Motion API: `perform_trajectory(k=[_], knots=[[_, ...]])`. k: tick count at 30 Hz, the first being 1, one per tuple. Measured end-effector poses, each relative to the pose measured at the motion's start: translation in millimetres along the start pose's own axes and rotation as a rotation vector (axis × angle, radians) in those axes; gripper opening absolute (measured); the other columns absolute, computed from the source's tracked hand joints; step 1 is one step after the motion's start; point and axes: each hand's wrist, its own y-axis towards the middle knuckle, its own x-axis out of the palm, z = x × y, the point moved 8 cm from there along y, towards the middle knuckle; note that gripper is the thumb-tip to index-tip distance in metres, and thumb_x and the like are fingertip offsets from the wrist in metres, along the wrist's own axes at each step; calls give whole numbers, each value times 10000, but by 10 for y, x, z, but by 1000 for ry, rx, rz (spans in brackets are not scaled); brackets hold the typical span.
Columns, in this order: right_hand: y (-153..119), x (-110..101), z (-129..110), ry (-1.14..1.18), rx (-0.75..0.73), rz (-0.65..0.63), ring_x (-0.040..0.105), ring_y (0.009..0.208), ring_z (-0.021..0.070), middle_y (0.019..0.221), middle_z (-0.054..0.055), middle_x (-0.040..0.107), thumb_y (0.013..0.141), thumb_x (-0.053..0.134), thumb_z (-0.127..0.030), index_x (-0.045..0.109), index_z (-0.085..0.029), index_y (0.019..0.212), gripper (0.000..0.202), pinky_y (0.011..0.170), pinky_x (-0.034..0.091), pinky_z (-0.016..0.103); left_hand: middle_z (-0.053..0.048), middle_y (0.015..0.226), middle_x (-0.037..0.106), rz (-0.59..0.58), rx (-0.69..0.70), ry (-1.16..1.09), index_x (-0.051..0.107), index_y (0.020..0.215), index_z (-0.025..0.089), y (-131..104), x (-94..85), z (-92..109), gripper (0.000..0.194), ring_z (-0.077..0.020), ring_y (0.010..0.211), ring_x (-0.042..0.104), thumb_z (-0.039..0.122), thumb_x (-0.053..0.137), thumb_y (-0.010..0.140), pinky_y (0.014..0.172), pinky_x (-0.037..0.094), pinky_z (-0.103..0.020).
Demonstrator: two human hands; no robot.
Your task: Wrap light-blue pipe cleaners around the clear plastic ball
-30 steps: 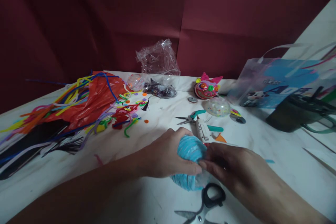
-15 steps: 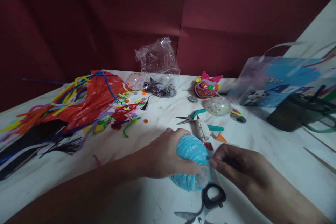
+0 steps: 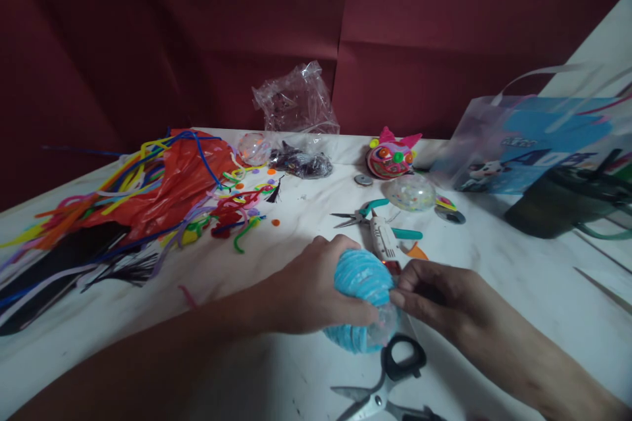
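Observation:
A clear ball wrapped in light blue fuzzy pipe cleaner (image 3: pixel 363 276) is in my left hand (image 3: pixel 316 289), whose thumb lies across the front and fingers over the top. A see-through patch shows at its lower right. My right hand (image 3: pixel 444 299) is closed in a pinch against the ball's right side; the fingers hide whatever is between them. Just below the ball lie scissors (image 3: pixel 378 400) with black handles, blades apart. Beyond my hands are a white glue gun (image 3: pixel 382 240) and green-handled pliers (image 3: pixel 409 234).
A pink lion-like head (image 3: pixel 390 156) stands at the back, near a clear ball with coloured dots (image 3: pixel 411 192). Colourful pipe cleaners and a red plastic bag (image 3: pixel 170 184) spread over the left. At right are a printed bag (image 3: pixel 533 145) and a dark cup (image 3: pixel 548 210).
My right hand's pinching fingers have shifted slightly up and left along the ball. The left hand keeps its hold. The whole view has tilted a little, showing more of the scissors.

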Motion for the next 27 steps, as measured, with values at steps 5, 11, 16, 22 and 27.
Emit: perform_trajectory(k=[5,11,16,22,27], knots=[[23,20,37,154,16,-44,433,604,181,661,32,487,787,573,-594,473,-164,712,448,520,371,233,-62,1123,519,1,-8,-19,494,1137,236,-24,26,-4,580,-252,998,515,343,695,604,819,440,-379],[19,44,67,266,32,-89,409,595,164,664,26,476,763,646,-575,475,-150,724,460,516,348,218,-54,1086,543,-5,10,3,500,1121,228,-48,20,65,562,-248,970,536,385,689,615,778,452,-356],[-20,94,57,300,31,-96,379,576,153,654,18,465,779,655,-518,495,-148,706,410,493,318,210,-42,1019,567,-30,-10,-10,501,1085,210,-27,46,82,475,-209,869,562,378,642,664,700,453,-308],[-23,100,48,337,29,-64,368,554,146,626,11,452,755,684,-507,481,-155,685,413,472,280,200,-21,986,557,5,22,8,502,1017,219,1,61,62,454,-185,818,547,375,669,624,653,434,-280],[-17,141,79,335,38,-53,389,579,159,652,21,467,761,672,-531,474,-157,696,428,486,299,212,-4,953,539,-25,-26,-23,471,1052,243,-13,76,34,521,-167,775,533,369,690,596,634,434,-269]])
